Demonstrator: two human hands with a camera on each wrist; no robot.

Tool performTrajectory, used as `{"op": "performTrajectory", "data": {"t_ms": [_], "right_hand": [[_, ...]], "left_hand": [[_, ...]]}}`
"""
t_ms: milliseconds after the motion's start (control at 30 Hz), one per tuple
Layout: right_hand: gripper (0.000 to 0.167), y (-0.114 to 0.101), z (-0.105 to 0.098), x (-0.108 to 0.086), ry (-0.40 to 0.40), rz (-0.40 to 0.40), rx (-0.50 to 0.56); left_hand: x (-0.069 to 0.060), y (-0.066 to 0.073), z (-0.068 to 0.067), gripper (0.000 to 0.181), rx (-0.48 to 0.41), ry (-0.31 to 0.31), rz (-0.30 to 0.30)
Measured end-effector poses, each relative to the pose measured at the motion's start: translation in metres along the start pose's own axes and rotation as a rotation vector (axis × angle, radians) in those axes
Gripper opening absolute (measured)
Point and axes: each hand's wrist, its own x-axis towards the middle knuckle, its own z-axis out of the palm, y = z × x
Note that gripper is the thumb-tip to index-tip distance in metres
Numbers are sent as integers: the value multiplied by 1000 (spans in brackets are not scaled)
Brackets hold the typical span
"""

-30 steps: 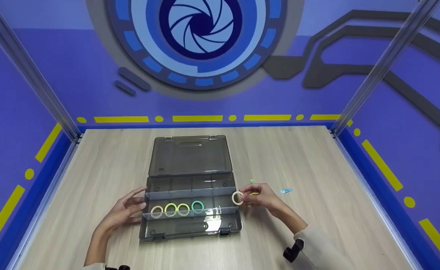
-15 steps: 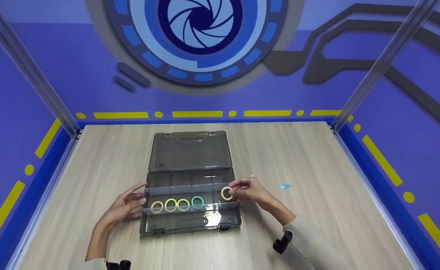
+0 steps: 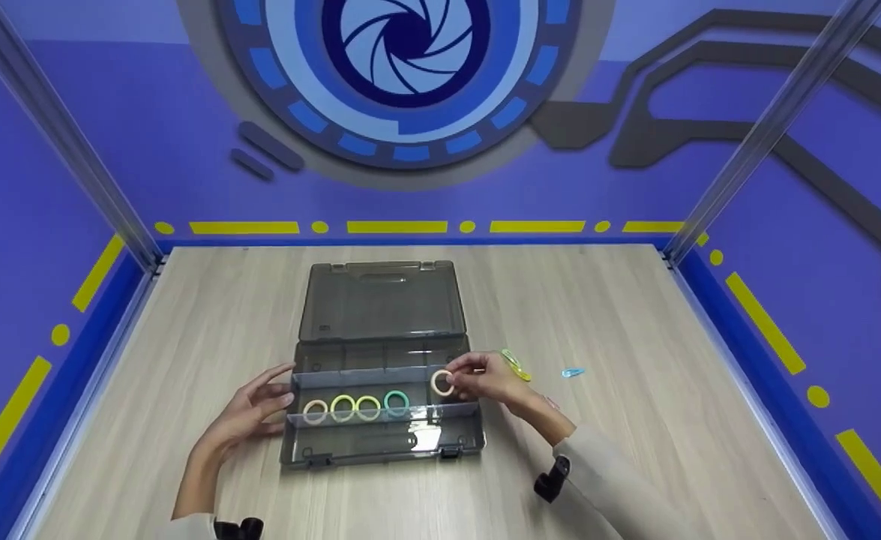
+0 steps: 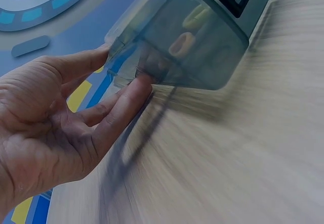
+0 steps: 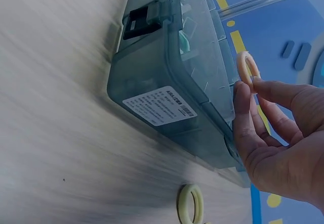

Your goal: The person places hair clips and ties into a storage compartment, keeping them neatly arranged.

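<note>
With the right hand (image 3: 491,377), pinching a peach ring (image 3: 433,383) upright between thumb and fingertips, near the right end of the middle compartment of a smoky plastic box (image 3: 376,457); gripped by one edge, perhaps to keep the rest of the band clear of the fingers. With the left hand (image 3: 249,412), touching the box's left side with mostly straight fingers, not wrapped around it, likely for steadying. Along the middle compartment, left to right: a second peach ring (image 3: 305,409), two yellow rings (image 3: 343,397), then a green ring (image 3: 385,403), apparently in a row for easy viewing. Behind, folded back flat: the lid (image 3: 384,304), leaving access from above. Off to the right, on the wood-grain surface (image 3: 695,427): a blue hair clip (image 3: 573,373) and, in the right wrist view, a pale yellow ring (image 5: 199,204).
</note>
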Motion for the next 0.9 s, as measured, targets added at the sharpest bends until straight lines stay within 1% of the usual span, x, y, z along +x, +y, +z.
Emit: {"op": "performTrajectory", "data": {"t_ms": [100, 200, 300, 367, 467, 567, 667, 800, 900], "right_hand": [[25, -2, 4, 1, 0, -16, -26], [23, -4, 9, 3, -4, -36, -54], [22, -4, 15, 6, -22, -70, -79], [20, -2, 19, 8, -35, -100, -121], [15, 0, 24, 10, -36, -168, -220], [9, 1, 28, 12, -11, -243, -345], [6, 3, 33, 14, 28, -288, -487], [5, 5, 42, 16, 83, -301, -625], [5, 5, 45, 15, 135, -304, -677]], "left_hand": [[0, -1, 0, 67, -5, -2, 3], [0, 0, -1, 68, -5, -16, 26], [-1, -1, -1, 69, -4, -28, 39], [-1, -1, -1, 68, -10, -32, 37], [-1, -2, 0, 68, -17, -39, 36], [1, -2, 1, 69, -18, -39, 37], [0, -1, 1, 69, -9, -22, 24], [-3, -1, 1, 68, -1, -4, 12], [-2, -1, 1, 69, -6, -12, 24]]}}
